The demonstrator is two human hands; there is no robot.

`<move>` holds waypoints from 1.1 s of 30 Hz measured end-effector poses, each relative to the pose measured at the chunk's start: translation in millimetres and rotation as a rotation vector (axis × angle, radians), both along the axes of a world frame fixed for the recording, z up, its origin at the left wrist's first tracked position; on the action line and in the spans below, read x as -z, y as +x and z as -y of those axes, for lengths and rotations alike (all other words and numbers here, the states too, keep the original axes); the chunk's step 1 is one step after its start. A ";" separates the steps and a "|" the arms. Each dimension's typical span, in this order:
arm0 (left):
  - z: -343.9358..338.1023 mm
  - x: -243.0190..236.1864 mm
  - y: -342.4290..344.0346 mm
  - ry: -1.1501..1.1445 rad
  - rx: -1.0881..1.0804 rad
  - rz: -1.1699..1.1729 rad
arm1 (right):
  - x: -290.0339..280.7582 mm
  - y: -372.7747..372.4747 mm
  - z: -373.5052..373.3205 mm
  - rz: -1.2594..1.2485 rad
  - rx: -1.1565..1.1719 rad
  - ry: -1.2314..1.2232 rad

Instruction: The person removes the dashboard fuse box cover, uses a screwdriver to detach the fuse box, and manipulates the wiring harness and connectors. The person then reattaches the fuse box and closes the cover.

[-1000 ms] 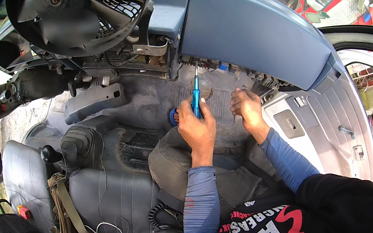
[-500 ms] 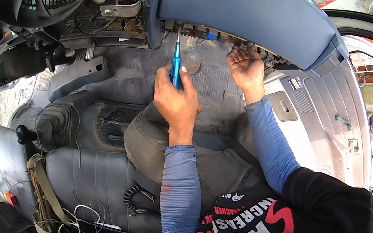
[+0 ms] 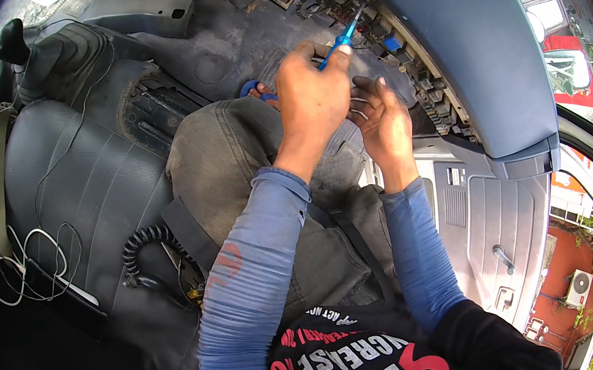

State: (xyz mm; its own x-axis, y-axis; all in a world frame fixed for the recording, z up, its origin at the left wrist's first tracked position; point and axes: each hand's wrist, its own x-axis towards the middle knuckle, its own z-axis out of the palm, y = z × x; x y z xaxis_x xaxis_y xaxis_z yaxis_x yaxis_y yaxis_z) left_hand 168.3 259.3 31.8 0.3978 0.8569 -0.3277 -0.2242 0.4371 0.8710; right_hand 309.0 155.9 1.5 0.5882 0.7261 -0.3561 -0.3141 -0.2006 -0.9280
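My left hand (image 3: 312,92) is closed round a screwdriver (image 3: 345,41) with a clear blue handle. Its thin metal shaft points up at the row of wiring connectors and relays (image 3: 385,37) below the dashboard's lower edge. Whether the tip touches anything there I cannot tell. My right hand (image 3: 384,119) is held just right of the left one, palm up, its fingers loosely curled and apart with nothing visible in them. A small blue block (image 3: 392,42) sits among the connectors.
Above the connectors bulges the blue-grey dashboard panel (image 3: 458,25). The grey door panel (image 3: 489,231) with its window crank is at the right. A gear lever (image 3: 12,44), a seat (image 3: 68,176) and a coiled black cord (image 3: 139,250) lie left. A sandalled foot (image 3: 261,90) shows below.
The view has shifted toward the right. My right hand has come down from the connectors toward my left hand. The screwdriver stays in my left hand, now tilted more to the right.
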 end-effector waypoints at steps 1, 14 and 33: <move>-7.0 -8.4 -6.6 -0.352 0.076 0.237 | -5.9 -2.4 -12.8 0.006 -0.030 0.026; 17.1 16.5 -8.4 0.894 -0.339 -0.478 | -32.8 4.4 -92.7 -0.197 -0.079 0.059; -1.7 -3.8 -26.8 -0.308 -0.041 0.243 | -59.3 -10.2 -99.8 -0.277 -0.048 0.072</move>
